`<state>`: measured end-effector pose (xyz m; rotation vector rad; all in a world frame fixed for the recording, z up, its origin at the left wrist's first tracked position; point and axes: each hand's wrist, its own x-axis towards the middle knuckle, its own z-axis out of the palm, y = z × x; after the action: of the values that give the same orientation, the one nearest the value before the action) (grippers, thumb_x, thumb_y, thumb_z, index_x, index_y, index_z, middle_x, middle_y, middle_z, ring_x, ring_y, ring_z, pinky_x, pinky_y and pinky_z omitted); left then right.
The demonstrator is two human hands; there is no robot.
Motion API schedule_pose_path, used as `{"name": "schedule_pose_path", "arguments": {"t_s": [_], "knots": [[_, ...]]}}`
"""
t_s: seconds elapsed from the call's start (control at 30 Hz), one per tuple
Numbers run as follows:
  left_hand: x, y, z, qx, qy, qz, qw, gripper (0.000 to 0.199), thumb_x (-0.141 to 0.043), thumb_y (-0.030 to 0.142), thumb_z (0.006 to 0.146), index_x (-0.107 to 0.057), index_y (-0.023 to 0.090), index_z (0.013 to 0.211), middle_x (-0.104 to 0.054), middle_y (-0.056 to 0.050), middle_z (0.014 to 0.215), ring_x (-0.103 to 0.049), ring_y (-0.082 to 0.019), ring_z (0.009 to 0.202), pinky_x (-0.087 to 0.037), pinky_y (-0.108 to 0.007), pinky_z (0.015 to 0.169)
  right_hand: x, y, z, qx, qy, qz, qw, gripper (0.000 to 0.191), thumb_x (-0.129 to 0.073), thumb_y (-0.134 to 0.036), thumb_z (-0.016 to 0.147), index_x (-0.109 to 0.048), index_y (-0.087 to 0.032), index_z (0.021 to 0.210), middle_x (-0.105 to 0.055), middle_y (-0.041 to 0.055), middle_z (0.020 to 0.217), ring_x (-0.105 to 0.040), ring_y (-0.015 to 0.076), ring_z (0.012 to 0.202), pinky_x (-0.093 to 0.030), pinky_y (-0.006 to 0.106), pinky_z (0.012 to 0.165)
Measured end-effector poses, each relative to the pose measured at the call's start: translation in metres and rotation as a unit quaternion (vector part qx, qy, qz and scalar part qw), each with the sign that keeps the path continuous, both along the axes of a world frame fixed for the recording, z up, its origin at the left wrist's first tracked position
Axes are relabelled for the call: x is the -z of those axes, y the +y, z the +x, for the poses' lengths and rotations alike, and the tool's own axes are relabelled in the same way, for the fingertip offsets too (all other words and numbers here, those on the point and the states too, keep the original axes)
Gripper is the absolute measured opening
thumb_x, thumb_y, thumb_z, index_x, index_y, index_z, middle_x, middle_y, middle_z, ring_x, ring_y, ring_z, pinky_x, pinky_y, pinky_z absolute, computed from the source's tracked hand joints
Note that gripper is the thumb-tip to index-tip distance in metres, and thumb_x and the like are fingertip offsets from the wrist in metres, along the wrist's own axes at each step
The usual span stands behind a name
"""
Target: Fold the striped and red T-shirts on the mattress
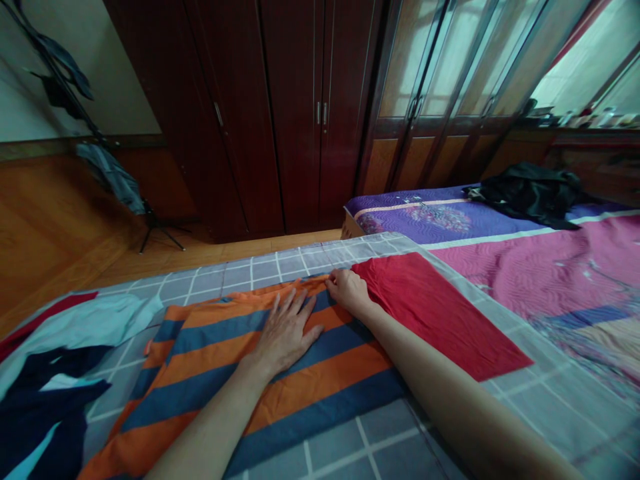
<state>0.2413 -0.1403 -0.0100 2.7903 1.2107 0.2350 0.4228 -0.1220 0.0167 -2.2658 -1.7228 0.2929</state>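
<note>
An orange and blue striped shirt point(210, 363) lies spread over a grey checked cloth point(345, 440) in front of me. My left hand point(287, 333) rests flat on the stripes, fingers spread. At the shirt's far edge, my right hand point(349, 289) is closed, its fingertips pinching the striped fabric. Right of the shirt lies a flat red piece of fabric point(440, 313), partly hidden by my right forearm.
More clothes lie at the left: a pale garment point(95, 320) and a dark navy one point(60, 407). Beyond stands a dark red wardrobe point(295, 120). A bed with a purple and pink cover point(540, 260) bears a black garment point(533, 193). A coat stand point(150, 213) is far left.
</note>
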Motion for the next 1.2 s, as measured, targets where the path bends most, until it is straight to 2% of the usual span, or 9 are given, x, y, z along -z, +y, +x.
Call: {"name": "schedule_pose_path", "arguments": {"t_s": [0.07,0.17,0.23,0.33,0.57,0.77,0.93,1.07,1.2], "knots": [[0.000,0.001,0.000,-0.003,0.005,-0.006,1.000,0.063,-0.032,0.059,0.091,-0.033,0.023,0.143,-0.028,-0.006,0.152,-0.013,-0.028,0.141,-0.010,-0.052,0.114,-0.007,-0.001,0.006,-0.020,0.024,-0.031,0.999,0.025,-0.050,-0.031,0.085,-0.067,-0.016,0.095,-0.068,0.0135,0.101,-0.063,0.0261,0.097,-0.047,0.031,0.077],[0.000,0.001,-0.001,-0.004,0.007,-0.012,1.000,0.064,-0.031,0.060,0.090,-0.032,0.025,0.143,-0.025,-0.006,0.152,-0.012,-0.029,0.142,-0.010,-0.053,0.113,-0.018,-0.003,0.020,-0.071,0.088,-0.119,0.986,0.020,-0.053,-0.025,0.082,-0.067,-0.014,0.075,-0.071,0.0088,0.072,-0.066,0.0176,0.064,-0.048,0.022,0.056],[0.000,0.002,-0.001,-0.004,0.007,-0.016,1.000,0.064,-0.030,0.061,0.091,-0.031,0.025,0.144,-0.025,-0.005,0.153,-0.012,-0.029,0.141,-0.009,-0.052,0.113,-0.024,-0.007,0.030,-0.104,0.132,-0.179,0.969,0.024,-0.051,-0.021,0.082,-0.064,-0.014,0.063,-0.067,0.0051,0.057,-0.059,0.0123,0.045,-0.044,0.019,0.044],[-0.001,0.001,0.000,-0.006,0.007,-0.020,1.000,0.065,-0.030,0.061,0.091,-0.030,0.024,0.144,-0.026,-0.006,0.152,-0.013,-0.029,0.141,-0.009,-0.052,0.114,-0.028,-0.013,0.038,-0.134,0.178,-0.227,0.948,0.025,-0.051,-0.021,0.081,-0.060,-0.014,0.058,-0.064,0.0018,0.052,-0.051,0.0084,0.035,-0.039,0.016,0.036],[0.000,0.001,0.000,-0.006,0.002,-0.019,1.000,0.064,-0.029,0.061,0.091,-0.033,0.024,0.143,-0.027,-0.006,0.152,-0.014,-0.029,0.141,-0.009,-0.052,0.113,-0.021,-0.011,0.040,-0.149,0.206,-0.244,0.936,0.027,-0.055,-0.020,0.077,-0.053,-0.016,0.050,-0.053,-0.0044,0.038,-0.040,0.0060,0.027,-0.032,0.016,0.031],[0.000,0.001,-0.001,-0.007,0.004,-0.022,1.000,0.065,-0.028,0.061,0.091,-0.032,0.024,0.144,-0.026,-0.006,0.152,-0.014,-0.029,0.141,-0.009,-0.051,0.113,-0.021,-0.012,0.041,-0.148,0.202,-0.241,0.938,0.028,-0.056,-0.023,0.079,-0.053,-0.016,0.052,-0.051,-0.0043,0.038,-0.041,0.0069,0.028,-0.032,0.017,0.031],[0.003,0.002,-0.002,-0.004,-0.004,-0.016,1.000,0.065,-0.028,0.062,0.090,-0.031,0.025,0.144,-0.027,-0.005,0.152,-0.013,-0.028,0.141,-0.009,-0.051,0.113,-0.034,-0.029,0.045,-0.175,0.210,-0.303,0.913,0.025,-0.063,-0.035,0.075,-0.058,-0.016,0.060,-0.055,-0.0031,0.041,-0.046,0.0091,0.031,-0.034,0.019,0.035],[0.004,0.003,-0.003,-0.003,-0.010,-0.017,1.000,0.065,-0.027,0.062,0.090,-0.032,0.025,0.143,-0.027,-0.005,0.152,-0.013,-0.029,0.141,-0.009,-0.051,0.113,-0.040,-0.045,0.054,-0.196,0.204,-0.353,0.892,0.017,-0.060,-0.030,0.074,-0.060,-0.017,0.063,-0.056,-0.0047,0.043,-0.044,0.0075,0.033,-0.033,0.017,0.036],[0.004,0.003,-0.003,0.001,-0.011,-0.015,1.000,0.066,-0.027,0.062,0.090,-0.033,0.023,0.143,-0.027,-0.006,0.152,-0.011,-0.029,0.142,-0.008,-0.052,0.114,-0.038,-0.055,0.051,-0.192,0.178,-0.344,0.902,0.012,-0.057,-0.022,0.069,-0.057,-0.017,0.057,-0.051,-0.0052,0.039,-0.044,0.0089,0.033,-0.032,0.018,0.036]]}}
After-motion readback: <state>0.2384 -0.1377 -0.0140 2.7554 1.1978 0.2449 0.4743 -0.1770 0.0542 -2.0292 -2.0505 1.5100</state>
